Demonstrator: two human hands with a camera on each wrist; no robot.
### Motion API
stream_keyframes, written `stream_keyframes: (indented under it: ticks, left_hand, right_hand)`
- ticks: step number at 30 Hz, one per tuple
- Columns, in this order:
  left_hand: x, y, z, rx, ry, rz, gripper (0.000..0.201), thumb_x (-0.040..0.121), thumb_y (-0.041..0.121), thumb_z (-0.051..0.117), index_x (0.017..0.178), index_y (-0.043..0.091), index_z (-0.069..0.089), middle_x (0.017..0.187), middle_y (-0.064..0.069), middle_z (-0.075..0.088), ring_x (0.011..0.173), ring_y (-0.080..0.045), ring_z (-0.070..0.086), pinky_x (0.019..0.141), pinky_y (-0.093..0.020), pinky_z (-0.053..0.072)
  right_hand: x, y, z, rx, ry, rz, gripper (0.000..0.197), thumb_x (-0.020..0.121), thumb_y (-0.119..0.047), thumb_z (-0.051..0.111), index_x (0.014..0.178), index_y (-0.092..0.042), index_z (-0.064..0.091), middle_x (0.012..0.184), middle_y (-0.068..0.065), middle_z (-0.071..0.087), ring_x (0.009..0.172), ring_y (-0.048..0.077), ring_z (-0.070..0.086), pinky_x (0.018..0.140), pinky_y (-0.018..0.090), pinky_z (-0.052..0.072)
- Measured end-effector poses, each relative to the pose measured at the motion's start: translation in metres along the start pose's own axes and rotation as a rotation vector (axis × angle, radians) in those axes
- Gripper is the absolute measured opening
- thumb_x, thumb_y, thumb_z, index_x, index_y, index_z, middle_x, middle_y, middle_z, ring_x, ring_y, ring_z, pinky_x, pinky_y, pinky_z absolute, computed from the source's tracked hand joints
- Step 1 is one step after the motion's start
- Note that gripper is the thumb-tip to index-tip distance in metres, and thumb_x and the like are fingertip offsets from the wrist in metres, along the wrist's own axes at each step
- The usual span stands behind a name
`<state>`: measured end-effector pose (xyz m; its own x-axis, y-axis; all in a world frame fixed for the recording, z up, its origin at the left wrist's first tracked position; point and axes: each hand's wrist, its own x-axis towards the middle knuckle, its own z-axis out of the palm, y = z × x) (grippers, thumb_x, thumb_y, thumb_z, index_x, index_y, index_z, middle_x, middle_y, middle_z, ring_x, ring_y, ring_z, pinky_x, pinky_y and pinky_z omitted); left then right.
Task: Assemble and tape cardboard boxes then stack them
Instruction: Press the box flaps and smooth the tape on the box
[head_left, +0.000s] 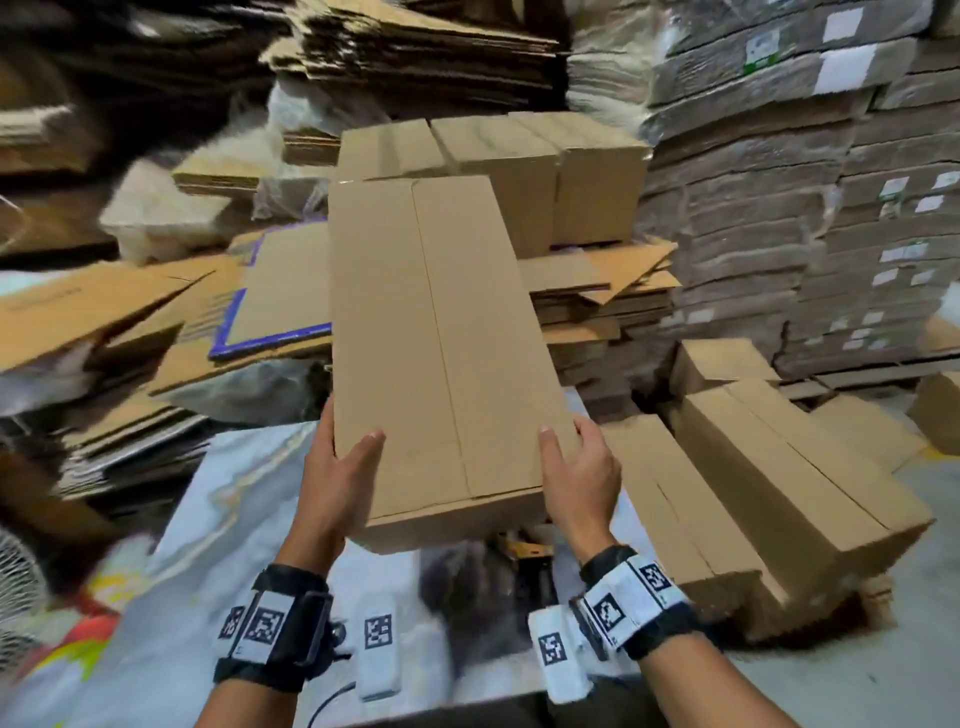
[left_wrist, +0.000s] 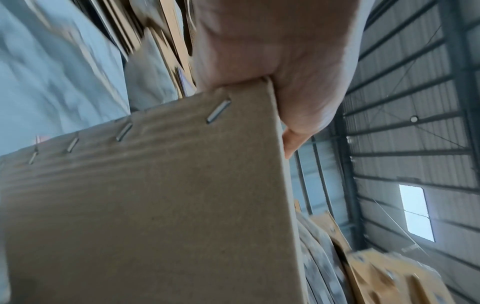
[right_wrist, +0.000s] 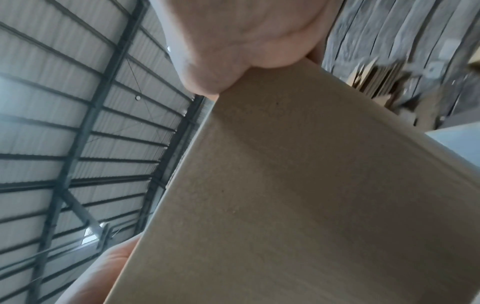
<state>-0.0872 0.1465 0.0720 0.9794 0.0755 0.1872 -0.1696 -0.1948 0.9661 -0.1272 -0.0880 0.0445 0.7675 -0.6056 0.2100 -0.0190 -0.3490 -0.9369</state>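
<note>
Two hands are holding one long closed cardboard box (head_left: 441, 353) at its near end, and you are carrying it clear of everything, tilted away from you. Your left hand (head_left: 332, 467) is clamping the near left corner, thumb lying on the top face and fingers wrapped under the long left edge. Your right hand (head_left: 579, 478) is doing the same at the near right corner, thumb on top just inside the right edge. From the left wrist view, the box's side (left_wrist: 155, 195) is showing a row of metal staples (left_wrist: 218, 112) running along its upper edge just beyond your grip, with the palm (left_wrist: 285, 61) pressing against the corner. From the right wrist view, your palm (right_wrist: 233, 41) is pinching the plain side panel (right_wrist: 285, 195) at its top corner.

Just right of your right hand, finished boxes (head_left: 779, 493) are lying side by side, their near edges overhanging. Beyond the far end of the held box, more assembled boxes (head_left: 519, 156) are standing upright. Left of your left hand, flattened cardboard sheets (head_left: 130, 322) are leaning and sliding in loose stacks. Below both wrists, a plastic-covered surface (head_left: 234, 509) is lying open.
</note>
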Motion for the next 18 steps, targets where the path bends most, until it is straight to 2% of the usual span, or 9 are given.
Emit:
stream_keyframes:
  ticks: [2,5,8,11,14,16,18]
  left_hand:
    - [0.009,-0.014,-0.043,0.032,0.065,-0.028,0.050,0.098,0.014,0.058,0.142,0.036,0.048,0.123,0.014,0.064,0.109,-0.003,0.062,0.082,-0.023,0.048]
    - [0.013,-0.043,-0.096,0.058,0.150,-0.085,0.050,0.098,0.015,0.059,0.144,0.032,0.047,0.125,0.008,0.064,0.112,-0.008,0.062,0.082,-0.023,0.047]
    - [0.010,-0.081,-0.134,0.067,0.213,-0.130,0.053,0.097,0.017,0.061,0.146,0.028,0.046,0.129,0.005,0.064,0.115,-0.012,0.062,0.087,-0.024,0.047]
    - [0.001,-0.113,-0.159,0.025,0.255,-0.161,0.054,0.100,0.012,0.058,0.148,0.027,0.040,0.133,0.006,0.060,0.115,-0.005,0.060,0.087,-0.019,0.046]
    - [-0.010,-0.136,-0.172,-0.022,0.304,-0.201,0.056,0.100,0.011,0.059,0.148,0.029,0.037,0.135,0.010,0.058,0.119,0.002,0.057,0.101,-0.027,0.048]
    - [-0.016,-0.148,-0.175,-0.038,0.331,-0.248,0.064,0.094,0.026,0.064,0.150,0.032,0.034,0.139,0.008,0.056,0.126,-0.007,0.056,0.109,-0.038,0.045]
    - [-0.021,-0.157,-0.175,-0.054,0.341,-0.271,0.072,0.085,0.041,0.064,0.150,0.036,0.033,0.143,0.005,0.054,0.131,-0.014,0.054,0.112,-0.045,0.043]
  right_hand:
    - [-0.013,-0.011,0.043,-0.017,-0.084,-0.009,0.022,0.096,-0.027,0.064,0.114,-0.015,0.068,0.105,0.006,0.074,0.096,0.030,0.065,0.072,0.028,0.037]
    - [-0.033,-0.017,0.097,-0.075,-0.199,-0.029,0.025,0.097,-0.030,0.061,0.117,-0.016,0.066,0.107,0.007,0.073,0.097,0.032,0.064,0.072,0.030,0.039]
    - [-0.050,-0.015,0.139,-0.115,-0.278,-0.056,0.029,0.097,-0.030,0.061,0.120,-0.014,0.064,0.109,0.011,0.073,0.099,0.037,0.065,0.080,0.038,0.048]
    - [-0.064,-0.012,0.171,-0.120,-0.336,-0.080,0.030,0.096,-0.029,0.062,0.122,-0.013,0.063,0.108,0.010,0.073,0.098,0.036,0.065,0.081,0.038,0.049]
    - [-0.074,-0.009,0.192,-0.115,-0.375,-0.072,0.032,0.096,-0.028,0.063,0.124,-0.014,0.062,0.109,0.007,0.073,0.097,0.032,0.065,0.078,0.034,0.046]
    - [-0.080,-0.005,0.202,-0.113,-0.389,-0.055,0.032,0.095,-0.027,0.064,0.125,-0.015,0.061,0.109,0.006,0.072,0.097,0.030,0.064,0.077,0.030,0.043]
    - [-0.084,-0.002,0.208,-0.120,-0.387,-0.043,0.032,0.095,-0.027,0.064,0.125,-0.017,0.060,0.109,0.005,0.072,0.096,0.029,0.064,0.077,0.030,0.042]
